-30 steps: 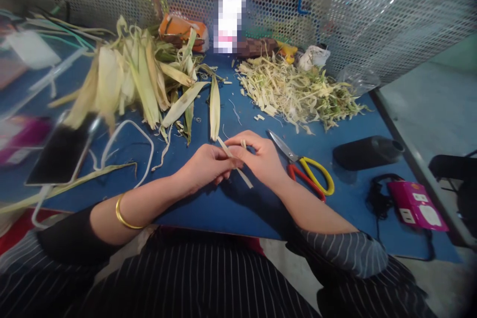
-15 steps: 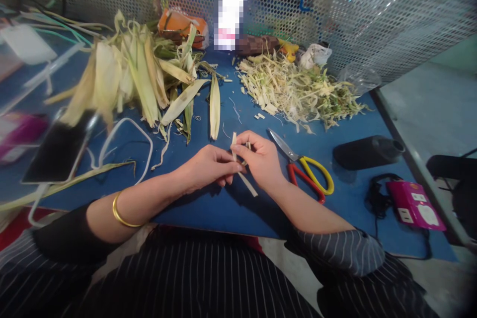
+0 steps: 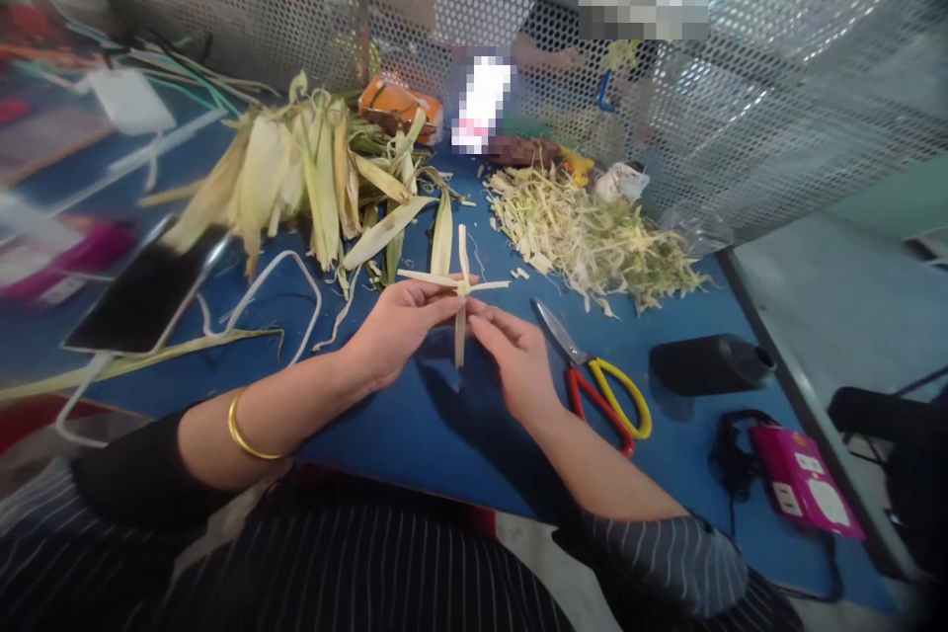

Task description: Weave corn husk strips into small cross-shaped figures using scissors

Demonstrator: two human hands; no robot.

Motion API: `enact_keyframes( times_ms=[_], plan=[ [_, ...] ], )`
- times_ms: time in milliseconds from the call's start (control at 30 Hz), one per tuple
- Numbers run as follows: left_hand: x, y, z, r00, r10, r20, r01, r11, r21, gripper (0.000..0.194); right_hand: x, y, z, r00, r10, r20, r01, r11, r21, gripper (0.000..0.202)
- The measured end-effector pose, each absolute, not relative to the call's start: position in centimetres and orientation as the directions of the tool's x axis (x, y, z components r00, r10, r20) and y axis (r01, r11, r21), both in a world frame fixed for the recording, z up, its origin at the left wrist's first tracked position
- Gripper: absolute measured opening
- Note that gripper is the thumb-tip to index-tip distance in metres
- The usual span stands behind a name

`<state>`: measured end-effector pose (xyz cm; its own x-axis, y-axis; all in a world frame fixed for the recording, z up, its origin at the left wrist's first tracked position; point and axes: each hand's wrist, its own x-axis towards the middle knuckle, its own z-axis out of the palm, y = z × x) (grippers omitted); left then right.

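A cross of pale corn husk strips (image 3: pixel 463 288), knotted or folded at its centre, is held up over the blue table (image 3: pixel 370 444). My left hand (image 3: pixel 404 321) pinches it near the centre, thumb on the near side. My right hand (image 3: pixel 514 351) has its fingertips against the cross just below the centre, fingers closed together. One strip points up, one down, and one to each side. Scissors (image 3: pixel 592 370) with one red and one yellow handle lie right of my right hand, blades pointing away.
Dried corn husks (image 3: pixel 318 178) are heaped at the back left, husk scraps (image 3: pixel 585 227) at the back right. A black bottle (image 3: pixel 707 363) lies on the right beside a pink power socket (image 3: pixel 804 479). At left are a phone (image 3: pixel 148 286) and a white cable (image 3: pixel 296 267). A perforated metal screen (image 3: pixel 474 10) stands behind.
The strips between my fingers have been turned and raised, and now spread out as a cross. My hands have moved slightly apart. The camera view has tilted upward.
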<state>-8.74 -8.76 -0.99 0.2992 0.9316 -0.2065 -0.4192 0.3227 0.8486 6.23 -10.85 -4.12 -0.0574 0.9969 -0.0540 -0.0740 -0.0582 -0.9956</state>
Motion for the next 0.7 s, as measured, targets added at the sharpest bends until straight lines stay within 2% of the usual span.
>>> enact_keyframes(
  times_ms=[200, 367, 500, 600, 700],
  plan=[
    [-8.7, -8.9, -1.3, 0.28, 0.934, -0.22, -0.398, 0.322, 0.859, 0.029, 6.1, -11.2, -4.0, -0.111, 0.992, 0.053, 0.163, 0.071, -0.984, 0.014],
    [-8.8, -8.9, -1.9, 0.304, 0.933, -0.194, -0.427, 0.316, 0.848, 0.022, 6.2, -10.9, -3.3, -0.2, 0.97, 0.137, 0.219, 0.181, -0.959, 0.016],
    [-8.9, -8.8, -2.1, 0.318, 0.927, -0.197, -0.441, 0.329, 0.835, 0.02, 6.3, -11.0, -2.7, -0.245, 0.959, 0.143, 0.264, 0.208, -0.942, 0.019],
    [-9.0, -8.7, -1.8, 0.311, 0.929, -0.203, -0.44, 0.329, 0.835, 0.02, 6.3, -11.1, -2.7, -0.243, 0.964, 0.111, 0.242, 0.171, -0.955, 0.019],
    [-9.1, -8.6, -1.4, 0.323, 0.913, -0.248, -0.416, 0.373, 0.829, 0.021, 6.2, -11.0, -2.9, -0.163, 0.987, 0.012, 0.06, 0.023, -0.998, 0.018]
  ],
)
